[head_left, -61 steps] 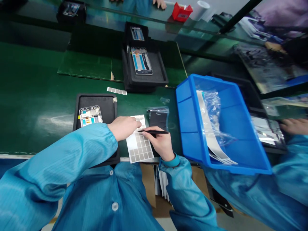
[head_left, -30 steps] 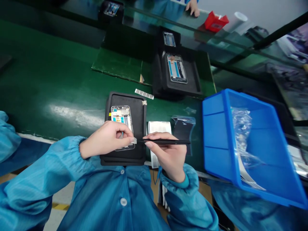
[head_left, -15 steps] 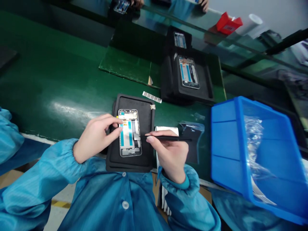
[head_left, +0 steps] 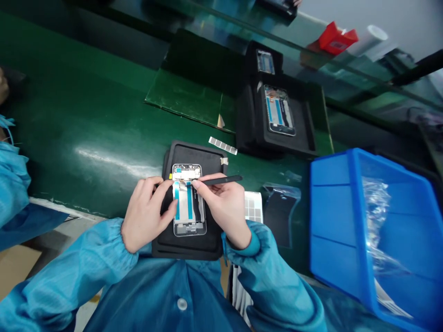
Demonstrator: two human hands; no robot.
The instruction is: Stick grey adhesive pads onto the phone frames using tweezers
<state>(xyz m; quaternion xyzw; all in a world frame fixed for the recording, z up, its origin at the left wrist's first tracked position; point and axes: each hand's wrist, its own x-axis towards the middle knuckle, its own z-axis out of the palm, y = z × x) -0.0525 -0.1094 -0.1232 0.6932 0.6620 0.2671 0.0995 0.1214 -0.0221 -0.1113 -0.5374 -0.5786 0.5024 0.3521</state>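
- Right, from my head camera view the phone [head_left: 184, 216], inner parts exposed, lies in a black tray [head_left: 187, 150] whose near end reaches the table's [head_left: 86, 120] front edge at 6 o'clock.
- From the phone, I get my widest stretch of tabletop between 9 and 11 o'clock.
- My left hand [head_left: 143, 212] has thumb and index spread apart at the phone's 9 o'clock side; I can't tell whether they press.
- My right hand [head_left: 226, 203] pinches a slim black tool [head_left: 226, 180], tip over the phone.
- Crowding 3 o'clock: a sticker sheet [head_left: 254, 207] partly under that hand, a bagged black piece [head_left: 279, 216], then a high-walled blue bin [head_left: 332, 216].
- A sticker strip [head_left: 223, 145] sits at 1 o'clock; stacked trays [head_left: 306, 127] with a second phone [head_left: 279, 110] block 2 o'clock.
- At 9 o'clock, well apart, a co-worker's sleeve [head_left: 12, 180].
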